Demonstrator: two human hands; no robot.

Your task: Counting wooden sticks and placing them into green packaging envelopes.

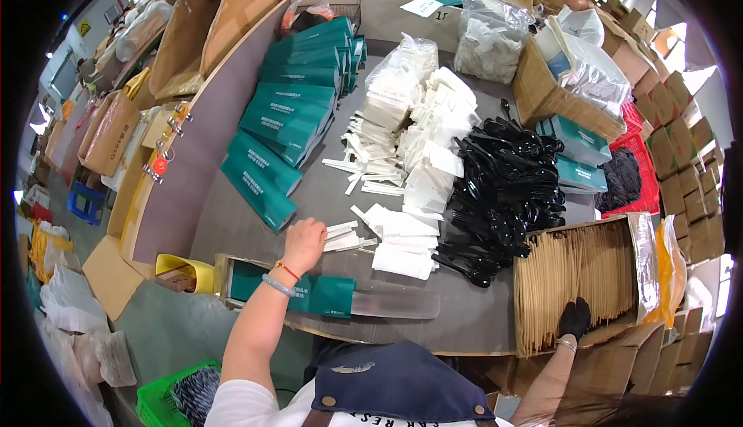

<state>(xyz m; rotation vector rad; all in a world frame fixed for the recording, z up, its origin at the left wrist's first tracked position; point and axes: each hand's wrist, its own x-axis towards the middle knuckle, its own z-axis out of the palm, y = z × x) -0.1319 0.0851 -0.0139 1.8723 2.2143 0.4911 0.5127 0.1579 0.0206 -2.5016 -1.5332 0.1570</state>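
Chopstick packets [574, 280], thin tan paper sleeves, stand packed on end in an open cardboard box [619, 226] at the right front corner of the table [325, 187]. The right hand [575, 319], in a black glove, rests on the near end of the rows, fingers curled down into the packets; whether it pinches one cannot be told. Each packet's long axis runs away from the person, toward the far wall of the box. The left hand [304, 243], bare and loosely closed, presses on small white paper sticks [340, 235] just beyond a green sleeve [309, 292]. Black plastic spoons [507, 187] are heaped between the two hands, nearer the right.
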